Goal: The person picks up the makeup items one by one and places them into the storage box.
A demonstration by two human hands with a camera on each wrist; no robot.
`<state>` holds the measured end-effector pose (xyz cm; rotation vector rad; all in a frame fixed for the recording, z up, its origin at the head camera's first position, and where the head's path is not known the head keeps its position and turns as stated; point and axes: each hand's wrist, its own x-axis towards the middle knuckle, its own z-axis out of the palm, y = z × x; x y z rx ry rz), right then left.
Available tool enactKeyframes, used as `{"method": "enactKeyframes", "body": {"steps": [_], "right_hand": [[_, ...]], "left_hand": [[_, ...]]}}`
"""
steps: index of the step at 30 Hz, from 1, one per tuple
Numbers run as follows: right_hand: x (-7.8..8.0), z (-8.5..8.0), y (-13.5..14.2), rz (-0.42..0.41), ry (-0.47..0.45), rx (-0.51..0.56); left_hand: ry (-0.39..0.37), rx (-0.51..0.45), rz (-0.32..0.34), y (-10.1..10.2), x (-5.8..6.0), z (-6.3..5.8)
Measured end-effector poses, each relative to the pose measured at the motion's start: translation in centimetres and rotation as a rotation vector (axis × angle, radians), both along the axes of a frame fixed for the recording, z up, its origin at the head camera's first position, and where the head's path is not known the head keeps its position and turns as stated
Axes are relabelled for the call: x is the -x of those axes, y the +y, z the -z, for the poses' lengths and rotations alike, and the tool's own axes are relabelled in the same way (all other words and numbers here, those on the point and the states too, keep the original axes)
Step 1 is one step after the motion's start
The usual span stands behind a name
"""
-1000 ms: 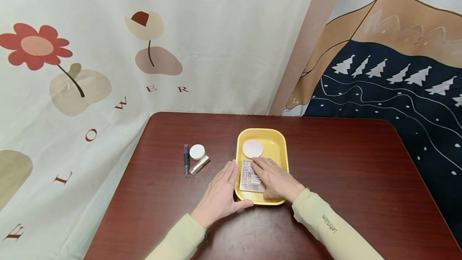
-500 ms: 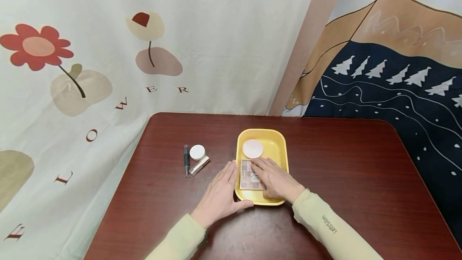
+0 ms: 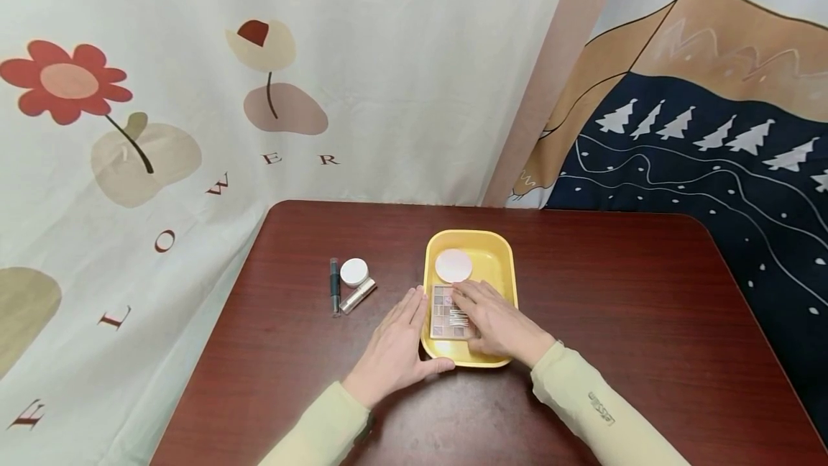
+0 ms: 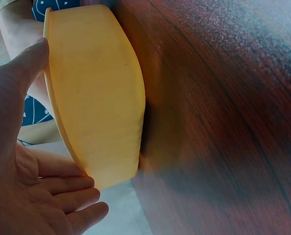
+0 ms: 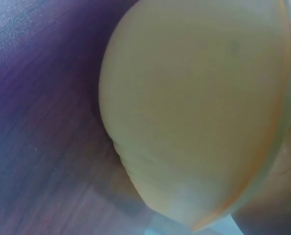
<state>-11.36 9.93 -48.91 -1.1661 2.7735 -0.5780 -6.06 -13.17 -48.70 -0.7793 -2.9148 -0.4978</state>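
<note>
In the head view, a yellow tray (image 3: 494,259) sits on the table. Inside it lie a round pale pink compact (image 3: 453,266) and, nearer the person, a rectangular eyeshadow palette (image 3: 444,317). The left hand (image 3: 396,351) rests against the tray's near-left side, fingers extended along the rim and thumb by its near edge; the left wrist view shows thumb and fingers spread at the tray wall (image 4: 94,93). Over the palette's right part lies the right hand (image 3: 501,326), its fingertips on the palette and its thumb by the lower right corner. The tray wall (image 5: 194,107) mostly blocks the right wrist view.
Left of the tray, a white round jar (image 3: 353,272), a silvery lipstick tube (image 3: 359,296) and a dark slim stick (image 3: 334,288) lie close together on the dark red wooden table (image 3: 608,272). Printed curtains (image 3: 414,92) hang behind the table.
The eyeshadow palette has shifted slightly away from the person and sits straighter in the tray. The right hand and sleeve have turned a little; the left hand has stayed put.
</note>
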Motion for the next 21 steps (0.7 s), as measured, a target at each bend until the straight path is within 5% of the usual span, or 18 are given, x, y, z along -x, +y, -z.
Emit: {"method": "enactKeyframes", "body": {"steps": [14, 21], "right_hand": [[-0.6, -0.9, 1.5, 0.051, 0.092, 0.144], [-1.5, -0.8, 2.4, 0.126, 0.087, 0.104]], "left_hand": [[-0.022, -0.007, -0.005, 0.1, 0.1, -0.2], [-0.039, -0.007, -0.014, 0.1, 0.0, -0.2]]}}
